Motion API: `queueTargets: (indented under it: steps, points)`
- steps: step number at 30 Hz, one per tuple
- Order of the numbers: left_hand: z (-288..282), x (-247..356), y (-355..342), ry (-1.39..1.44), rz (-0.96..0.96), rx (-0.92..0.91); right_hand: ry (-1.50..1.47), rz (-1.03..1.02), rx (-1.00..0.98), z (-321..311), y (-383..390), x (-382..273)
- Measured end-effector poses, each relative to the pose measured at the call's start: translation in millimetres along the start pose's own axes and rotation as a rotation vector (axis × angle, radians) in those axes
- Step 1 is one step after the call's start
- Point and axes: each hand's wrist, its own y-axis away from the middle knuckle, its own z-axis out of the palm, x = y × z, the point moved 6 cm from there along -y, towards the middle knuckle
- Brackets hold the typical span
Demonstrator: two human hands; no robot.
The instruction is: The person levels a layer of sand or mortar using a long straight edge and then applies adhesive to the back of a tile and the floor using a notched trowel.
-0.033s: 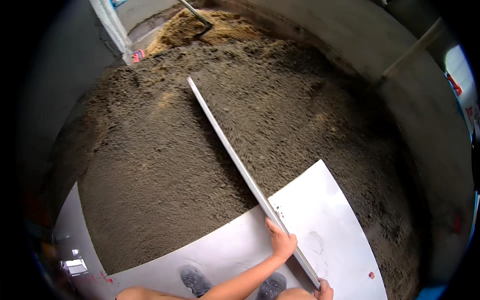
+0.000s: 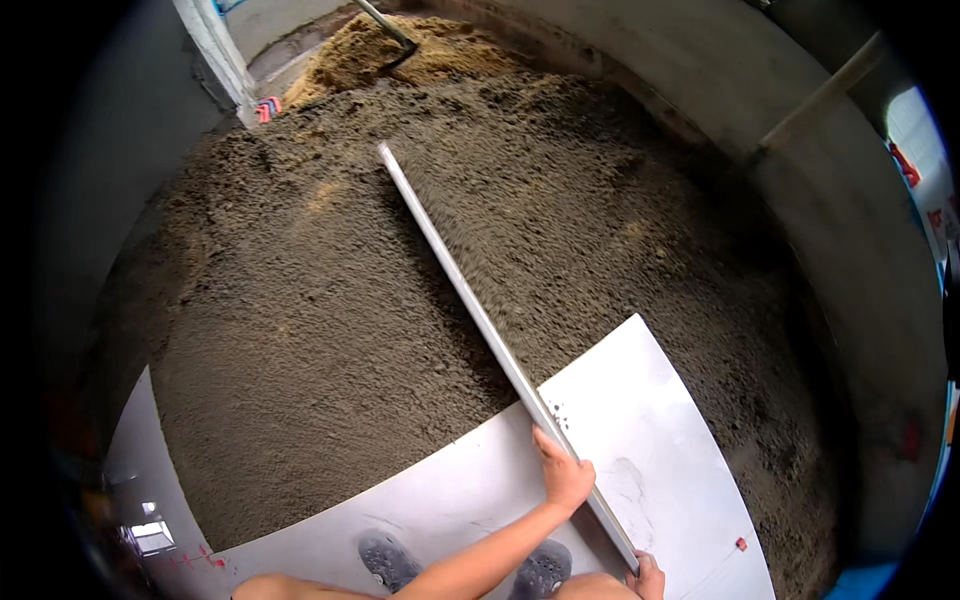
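A long pale straightedge bar (image 2: 455, 272) lies slanted, its far part over the dark, damp sand-and-cement mix (image 2: 300, 290) and its near part over white glossy tiles (image 2: 380, 480). Partway along its near part, my left hand (image 2: 568, 482) is closed around the bar. My right hand (image 2: 648, 578) grips the near end, partly cut off by the lower edge. Loose mix is gathered along the bar's right side. To its left the bed looks smoother, with a dark shadow beside the bar.
My grey clogs (image 2: 388, 562) stand on the tiles. A small red tile leveller (image 2: 741, 544) sits at the right. At the back, a long-handled tool (image 2: 402, 55) rests in yellowish sand (image 2: 335, 62). Grey walls (image 2: 660, 50) enclose the floor, with a door frame (image 2: 215, 50) at the far left.
The bar's far tip has shifted slightly to the right and away. Both hands keep their grip, and the view has tilted a little.
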Motion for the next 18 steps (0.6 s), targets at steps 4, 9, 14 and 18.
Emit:
queueTargets:
  steps: [4, 9, 14, 18]
  points:
    - [29, 26, -39, 0.008, 0.11, -0.165, -0.134, 0.159, 0.17, 20, -2, 5]
    - [38, 62, -79, 0.074, 0.205, -0.326, -0.159, 0.295, -0.124, 52, -7, -27]
    - [34, 47, 3, 0.106, 0.122, -0.326, -0.138, 0.36, -0.176, 57, 23, -31]
    - [49, 21, 70, 0.044, 0.16, -0.26, -0.113, 0.437, -0.141, 42, 54, -5]
